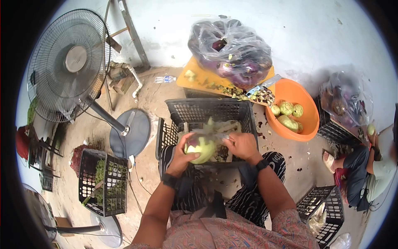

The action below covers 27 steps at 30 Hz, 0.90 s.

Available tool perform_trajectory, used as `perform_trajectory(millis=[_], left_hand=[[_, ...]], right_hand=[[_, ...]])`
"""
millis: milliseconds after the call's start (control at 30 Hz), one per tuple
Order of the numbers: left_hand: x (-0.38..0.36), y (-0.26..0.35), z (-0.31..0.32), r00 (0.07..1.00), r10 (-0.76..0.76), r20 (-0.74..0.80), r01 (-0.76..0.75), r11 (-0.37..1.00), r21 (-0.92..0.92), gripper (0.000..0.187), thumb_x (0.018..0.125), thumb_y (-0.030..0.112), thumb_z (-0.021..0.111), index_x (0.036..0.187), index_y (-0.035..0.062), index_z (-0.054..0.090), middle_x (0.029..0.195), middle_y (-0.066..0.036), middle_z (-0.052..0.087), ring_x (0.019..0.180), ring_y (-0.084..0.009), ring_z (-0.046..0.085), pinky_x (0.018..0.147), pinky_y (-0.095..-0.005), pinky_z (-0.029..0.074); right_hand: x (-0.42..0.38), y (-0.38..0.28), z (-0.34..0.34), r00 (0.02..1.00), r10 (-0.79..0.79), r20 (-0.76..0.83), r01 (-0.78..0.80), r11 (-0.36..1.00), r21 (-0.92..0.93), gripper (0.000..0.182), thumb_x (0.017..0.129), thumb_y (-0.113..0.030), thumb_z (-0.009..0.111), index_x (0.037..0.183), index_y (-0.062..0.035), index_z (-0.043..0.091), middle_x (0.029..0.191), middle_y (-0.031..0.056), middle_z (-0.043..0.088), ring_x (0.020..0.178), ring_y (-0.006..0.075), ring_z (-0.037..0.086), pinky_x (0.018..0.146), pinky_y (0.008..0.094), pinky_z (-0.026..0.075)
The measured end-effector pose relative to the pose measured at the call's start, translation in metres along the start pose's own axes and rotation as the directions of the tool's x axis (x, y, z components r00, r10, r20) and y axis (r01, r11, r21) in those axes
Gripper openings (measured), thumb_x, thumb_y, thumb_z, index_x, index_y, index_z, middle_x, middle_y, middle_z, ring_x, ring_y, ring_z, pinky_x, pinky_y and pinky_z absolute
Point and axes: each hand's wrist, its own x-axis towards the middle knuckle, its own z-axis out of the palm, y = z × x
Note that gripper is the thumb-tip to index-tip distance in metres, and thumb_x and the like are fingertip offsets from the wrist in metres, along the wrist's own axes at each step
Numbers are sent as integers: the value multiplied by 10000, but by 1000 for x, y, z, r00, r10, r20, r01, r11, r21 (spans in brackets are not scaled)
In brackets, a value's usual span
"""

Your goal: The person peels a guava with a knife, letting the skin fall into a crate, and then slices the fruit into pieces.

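Observation:
Low over a black plastic crate (209, 107), my left hand (181, 156) is wrapped round a big round eggplant (202, 150). Most of its visible surface is pale green, with a purple patch of skin near the top. My right hand (242, 146) grips a thin peeling tool (222, 135), blurred by motion, which reaches across the top of the eggplant. Pale scraps lie in the crate beneath both hands.
An orange tub (311, 114) with several peeled eggplants (286, 108) stands right of a yellow board (195, 85) bearing a bag of eggplants (232, 58), a knife (265, 86) and scraps. Another person (367, 172) sits at right. A fan (76, 58) and a crate of greens (103, 182) stand left.

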Motion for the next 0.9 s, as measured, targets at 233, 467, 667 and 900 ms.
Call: perform_trajectory(millis=[233,467,667,900], left_hand=[[4,-1,0,996,-35,-79,19,980,-196,692,681,124,720,1308,38,440,1171,-63,550,1096,-178,531,953,-318,430],[9,-10,-4,992,-102,-73,86,976,-203,707,692,116,702,1329,28,409,1187,-89,550,1100,-214,546,958,-342,440],[8,-8,-2,991,-103,-89,85,979,-187,729,691,109,706,1343,20,391,1194,-102,545,1101,-218,546,962,-342,441],[9,-6,4,990,-95,-103,77,983,-166,691,702,91,703,1323,22,408,1184,-94,539,1096,-209,541,961,-334,441]], right_hand=[[-1,-5,0,983,154,-96,-147,987,71,354,835,-328,649,639,-57,533,555,124,530,543,348,562,491,416,433],[-5,-26,1,991,-60,-123,86,971,222,313,820,-308,665,677,-67,525,600,93,546,526,311,556,485,395,435],[-5,-29,5,993,-69,-94,87,973,211,325,824,-362,650,684,-86,552,630,82,588,544,299,584,498,400,449],[-9,-30,8,997,-56,-58,66,979,195,339,850,-406,607,706,-101,581,629,88,596,547,308,588,513,417,454]])
